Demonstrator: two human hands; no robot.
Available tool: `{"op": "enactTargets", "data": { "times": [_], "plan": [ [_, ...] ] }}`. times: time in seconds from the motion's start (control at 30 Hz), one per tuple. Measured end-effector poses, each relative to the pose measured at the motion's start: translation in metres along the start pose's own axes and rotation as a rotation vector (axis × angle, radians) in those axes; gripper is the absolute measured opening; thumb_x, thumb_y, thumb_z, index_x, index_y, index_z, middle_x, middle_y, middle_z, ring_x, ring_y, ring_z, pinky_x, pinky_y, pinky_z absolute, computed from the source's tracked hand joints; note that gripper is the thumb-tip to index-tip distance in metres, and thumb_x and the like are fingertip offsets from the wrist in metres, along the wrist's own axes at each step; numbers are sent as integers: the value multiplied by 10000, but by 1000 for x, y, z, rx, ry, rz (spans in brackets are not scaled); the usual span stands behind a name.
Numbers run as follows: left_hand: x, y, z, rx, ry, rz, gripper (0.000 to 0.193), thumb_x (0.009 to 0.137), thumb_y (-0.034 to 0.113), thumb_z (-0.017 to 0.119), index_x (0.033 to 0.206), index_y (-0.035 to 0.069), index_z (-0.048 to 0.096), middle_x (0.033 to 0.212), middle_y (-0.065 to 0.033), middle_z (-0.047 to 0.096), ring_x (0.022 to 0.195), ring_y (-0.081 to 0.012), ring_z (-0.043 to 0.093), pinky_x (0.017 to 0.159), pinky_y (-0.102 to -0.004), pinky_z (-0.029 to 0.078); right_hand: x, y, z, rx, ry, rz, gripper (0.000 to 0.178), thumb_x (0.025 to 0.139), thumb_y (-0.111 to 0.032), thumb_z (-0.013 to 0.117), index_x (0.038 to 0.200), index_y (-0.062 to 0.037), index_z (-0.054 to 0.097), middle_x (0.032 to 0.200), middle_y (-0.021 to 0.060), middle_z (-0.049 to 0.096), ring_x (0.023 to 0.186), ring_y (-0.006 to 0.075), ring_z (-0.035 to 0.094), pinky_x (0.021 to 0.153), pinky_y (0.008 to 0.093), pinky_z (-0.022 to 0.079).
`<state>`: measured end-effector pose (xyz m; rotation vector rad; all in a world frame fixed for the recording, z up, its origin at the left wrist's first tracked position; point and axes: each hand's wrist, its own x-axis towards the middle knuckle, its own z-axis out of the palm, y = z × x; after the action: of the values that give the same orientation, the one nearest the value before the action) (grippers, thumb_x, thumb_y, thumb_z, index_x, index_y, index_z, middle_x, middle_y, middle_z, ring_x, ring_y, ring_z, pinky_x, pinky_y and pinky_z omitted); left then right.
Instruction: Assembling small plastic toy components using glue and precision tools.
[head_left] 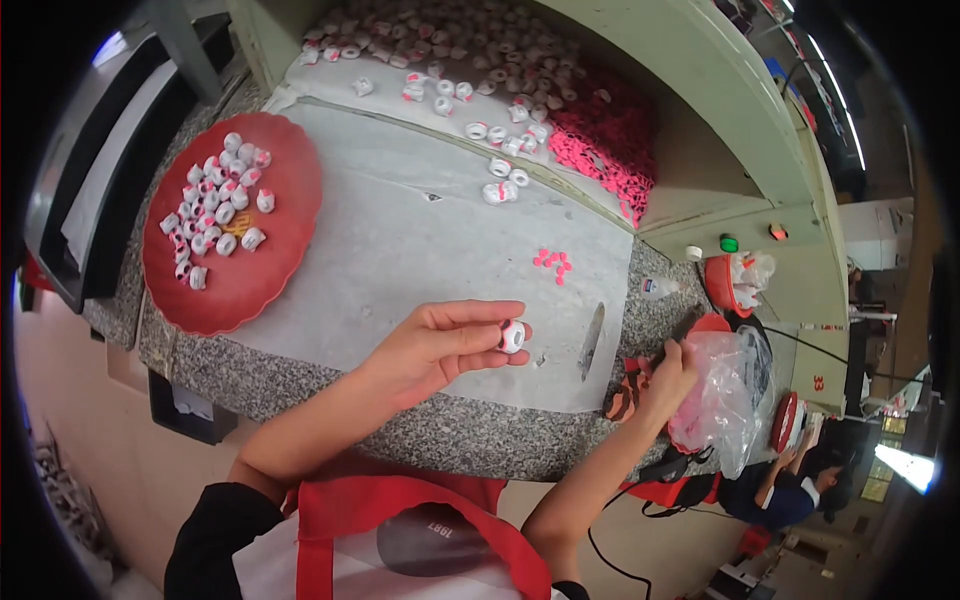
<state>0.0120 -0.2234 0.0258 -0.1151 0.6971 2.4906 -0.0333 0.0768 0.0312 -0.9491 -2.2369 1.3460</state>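
- Head view: over the sheet (420, 250), our left hand (438, 345) pinches a white piece (516, 337).
- Right hand (673, 380) beyond its right edge, hold unclear.
- Red plate (272, 255), well apart, overlaps its left edge.

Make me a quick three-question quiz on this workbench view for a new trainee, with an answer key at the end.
1. Which hand holds the small white piece in its fingers?
2. True or false: white-and-pink pieces lie on the red scalloped plate.
3. Where does the small cluster of pink bits lie? A) on the red scalloped plate; B) on the pale sheet; C) on the floor.

Key: 1. The left hand. 2. True. 3. B.
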Motion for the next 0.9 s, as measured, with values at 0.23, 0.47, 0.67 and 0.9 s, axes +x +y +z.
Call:
{"op": "enactTargets", "data": {
  "times": [0.23, 0.47, 0.67, 0.9],
  "plan": [
    [0, 1, 5, -5, 24, -9, 319, 855, 76, 516, 1164, 0, 500, 1060, -140, 578, 941, -251, 594, 799, -281, 491, -109, -9, -24, 372, -114, -210, 252, 893, -148, 440, 1099, -8, 475, 653, -21, 444, 466, 24, 319, 395, 153, 229],
    [3, -4, 3, 60, 64, 30, 302, 844, 65, 526, 1138, -6, 517, 1017, -122, 595, 912, -242, 605, 782, -275, 498, -144, -11, -12, 437, -624, -63, 382, 871, -68, 404, 1242, 20, 376, 683, -7, 387, 483, 29, 307, 397, 159, 236],
    [2, -5, 2, 51, 85, 27, 288, 842, 73, 539, 1117, -10, 530, 976, -96, 601, 911, -231, 602, 797, -279, 486, -150, -1, -13, 594, -854, 31, 458, 879, -142, 469, 1281, 23, 326, 806, 75, 480, 473, 61, 390, 377, 179, 282],
    [2, -8, 7, 225, 127, -15, 292, 841, 66, 528, 1124, -9, 530, 963, -78, 610, 906, -184, 589, 740, -249, 476, -164, 7, -1, 152, -542, -220, 371, 874, -88, 408, 1227, 26, 403, 757, 67, 467, 487, 86, 386, 421, 190, 301]
  ]
}}
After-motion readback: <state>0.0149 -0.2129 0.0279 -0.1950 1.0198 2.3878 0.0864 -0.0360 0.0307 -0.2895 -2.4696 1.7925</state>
